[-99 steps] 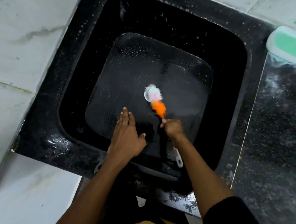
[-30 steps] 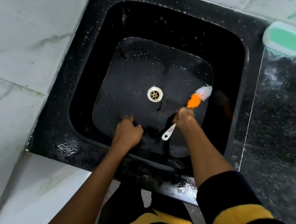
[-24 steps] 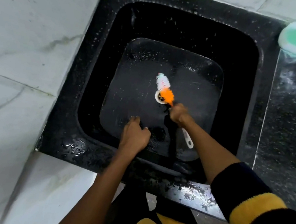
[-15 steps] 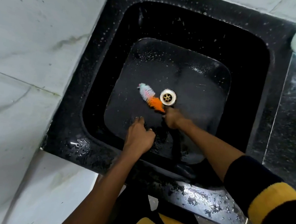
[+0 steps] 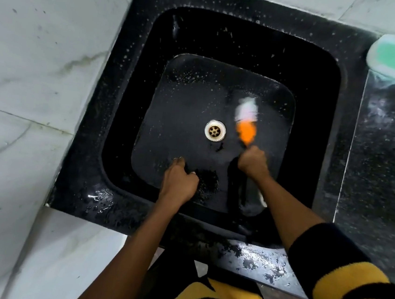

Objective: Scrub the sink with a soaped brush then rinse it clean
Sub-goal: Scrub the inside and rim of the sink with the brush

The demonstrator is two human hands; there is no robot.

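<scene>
Black and yellow striped fuzzy sleeve (image 5: 348,282) on right arm, left forearm bare

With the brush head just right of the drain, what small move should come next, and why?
Probably sweep the brush, held in the right hand, toward the sink's far right corner: suds speckle the floor there, and no rinse water shows yet. The left hand braces inside the basin.

Bare sink (image 5: 132,108) floor left of drain (image 5: 214,130)
</scene>
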